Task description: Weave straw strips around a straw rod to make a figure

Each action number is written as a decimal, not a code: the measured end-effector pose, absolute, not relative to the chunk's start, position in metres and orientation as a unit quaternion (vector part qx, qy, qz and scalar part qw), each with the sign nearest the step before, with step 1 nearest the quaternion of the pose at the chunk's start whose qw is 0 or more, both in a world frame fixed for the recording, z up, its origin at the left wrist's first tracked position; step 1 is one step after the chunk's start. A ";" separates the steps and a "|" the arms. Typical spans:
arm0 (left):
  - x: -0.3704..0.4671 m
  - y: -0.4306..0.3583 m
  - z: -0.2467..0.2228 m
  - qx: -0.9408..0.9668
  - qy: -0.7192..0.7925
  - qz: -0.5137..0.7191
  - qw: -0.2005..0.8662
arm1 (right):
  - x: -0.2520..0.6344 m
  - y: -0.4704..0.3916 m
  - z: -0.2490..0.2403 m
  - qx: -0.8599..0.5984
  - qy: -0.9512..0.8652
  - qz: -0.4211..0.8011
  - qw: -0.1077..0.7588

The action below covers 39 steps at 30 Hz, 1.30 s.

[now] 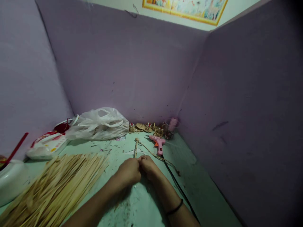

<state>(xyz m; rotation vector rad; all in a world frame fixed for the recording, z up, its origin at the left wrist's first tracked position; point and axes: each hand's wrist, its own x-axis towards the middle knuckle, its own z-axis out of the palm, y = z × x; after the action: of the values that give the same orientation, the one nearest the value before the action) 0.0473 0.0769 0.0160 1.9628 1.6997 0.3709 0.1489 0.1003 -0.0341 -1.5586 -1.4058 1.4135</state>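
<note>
A thin straw-coloured braided cord (136,148) runs up the table from between my hands to a small knot. My left hand (129,171) is closed around its lower end. My right hand (147,165) touches the left one, its fingers pinched together at the same spot; what they grip is hidden. From the knot a thinner twisted cord (151,152) trails down to the right, passing by the pink glue gun (159,144). Long dry straw strips (56,186) lie spread on the table to the left of my hands.
A white plastic bag (99,124) sits at the back left, beside a white and red packet (48,145). Small woven pieces (141,126) line the back wall. A white bowl (13,181) stands far left. A black cable (178,186) runs down past my right arm.
</note>
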 end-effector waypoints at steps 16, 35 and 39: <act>0.035 0.102 -0.009 0.498 0.636 0.219 0.547 | 0.158 0.104 -0.038 -0.539 -0.640 0.456 0.304; 0.026 0.107 -0.016 0.469 0.600 0.250 0.599 | 0.142 0.073 -0.002 -0.648 -0.723 0.154 0.185; 0.021 0.109 -0.015 0.492 0.569 0.242 0.613 | 0.155 0.087 -0.002 -0.658 -0.661 0.225 0.281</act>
<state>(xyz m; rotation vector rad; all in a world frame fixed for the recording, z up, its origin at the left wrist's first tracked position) 0.0211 0.1088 -0.0149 1.1343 1.3123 0.5586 0.1550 0.0865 -0.0017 -1.7628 -1.7715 0.6038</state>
